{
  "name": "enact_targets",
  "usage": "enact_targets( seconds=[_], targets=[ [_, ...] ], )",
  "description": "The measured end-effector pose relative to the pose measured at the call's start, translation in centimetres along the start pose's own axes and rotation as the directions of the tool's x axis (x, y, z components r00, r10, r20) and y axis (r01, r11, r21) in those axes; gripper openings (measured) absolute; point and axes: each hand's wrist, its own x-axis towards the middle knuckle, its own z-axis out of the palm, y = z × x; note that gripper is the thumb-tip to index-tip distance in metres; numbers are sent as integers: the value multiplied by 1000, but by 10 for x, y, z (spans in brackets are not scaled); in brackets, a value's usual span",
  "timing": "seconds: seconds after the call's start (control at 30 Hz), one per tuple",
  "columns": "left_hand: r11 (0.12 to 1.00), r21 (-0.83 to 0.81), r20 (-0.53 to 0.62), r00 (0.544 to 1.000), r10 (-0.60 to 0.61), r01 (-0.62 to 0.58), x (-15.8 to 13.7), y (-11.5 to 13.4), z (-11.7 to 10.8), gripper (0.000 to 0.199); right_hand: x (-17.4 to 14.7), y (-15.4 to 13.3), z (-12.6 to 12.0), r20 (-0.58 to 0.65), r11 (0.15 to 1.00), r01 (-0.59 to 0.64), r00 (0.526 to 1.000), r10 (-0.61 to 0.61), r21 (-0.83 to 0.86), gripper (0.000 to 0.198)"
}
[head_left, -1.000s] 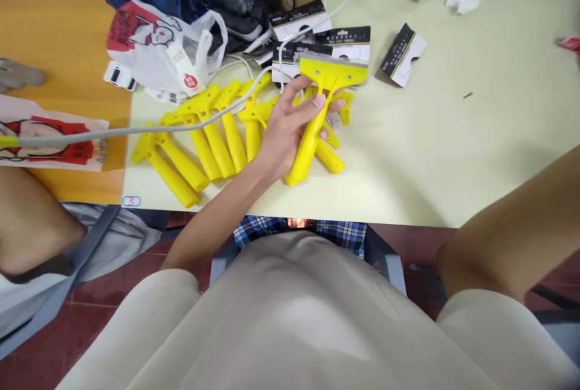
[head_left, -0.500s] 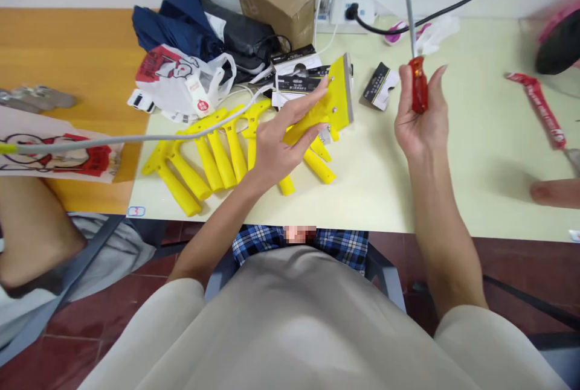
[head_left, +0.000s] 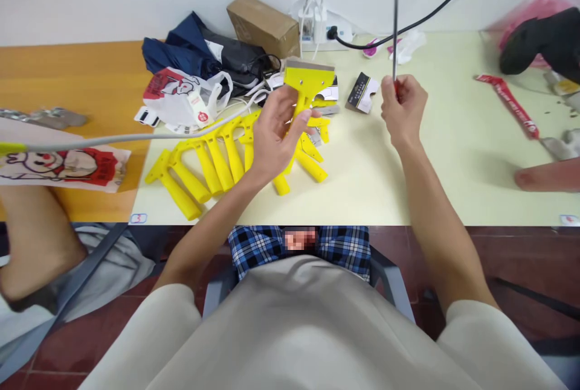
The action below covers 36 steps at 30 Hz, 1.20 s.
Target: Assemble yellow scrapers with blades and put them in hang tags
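My left hand (head_left: 277,136) is closed around the handle of a yellow scraper (head_left: 308,81), whose metal blade edge points toward the wall. Two screws show on the scraper's head. In my right hand (head_left: 405,109) a screwdriver (head_left: 396,28) stands upright, its red handle mostly hidden by my wrapped fingers and its long shaft pointing up. Below and left of my left hand lie several yellow scraper handles (head_left: 179,188) in a row. More yellow parts (head_left: 312,166) lie under and beside that hand, with small metal bits near them.
A black-and-white card (head_left: 361,93) lies between my hands. Behind are a cardboard box (head_left: 263,25), a power strip (head_left: 339,28), a dark bag and a plastic bag (head_left: 170,91). A grey cable (head_left: 149,137) crosses the left. At right lie a red wrapper (head_left: 510,106) and another person's arm (head_left: 550,177).
The scraper has turned from facing right to blade-up toward the wall. My right hand has shifted slightly left, and its fingers have closed around the screwdriver handle. The camera view has tilted up.
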Motion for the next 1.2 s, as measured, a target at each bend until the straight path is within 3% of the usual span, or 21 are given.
enact_targets(
  seconds=[0.07,0.2,0.3,0.4,0.5,0.7,0.8,0.97,1.1,1.2],
  targets=[
    [1000,-22,82,996,-19,21,10,-3,-1,28,14,6,-5,-14,983,40,999,-43,-177,100],
    [996,-48,173,983,-61,71,27,-12,-3,31,32,12,-8,79,874,71,996,-38,-480,101],
    [986,-82,129,983,-132,143,29,-16,-4,25,30,13,-2,127,816,49,991,30,-575,102],
    [972,-92,60,975,-213,218,22,-17,-6,20,21,14,6,142,774,30,987,77,-632,88],
    [972,-77,40,975,-219,222,13,-23,-9,21,15,16,11,125,821,7,989,78,-570,74],
    [981,-98,-13,986,-168,166,9,-38,-12,25,6,11,10,46,939,77,997,-66,-336,88],
    [989,-108,-25,994,-103,100,14,-39,-14,40,-1,4,12,35,963,133,991,-128,-233,91],
    [987,-125,-35,994,-105,100,27,-38,-20,48,-15,-7,18,50,970,217,976,-213,-112,93],
    [977,-214,-86,996,-25,6,37,-40,-25,42,-30,-13,24,127,955,278,956,-265,-98,97],
    [985,-161,-140,989,36,-59,44,-49,-31,41,-38,-12,33,176,939,333,933,-314,-90,97]
  ],
)
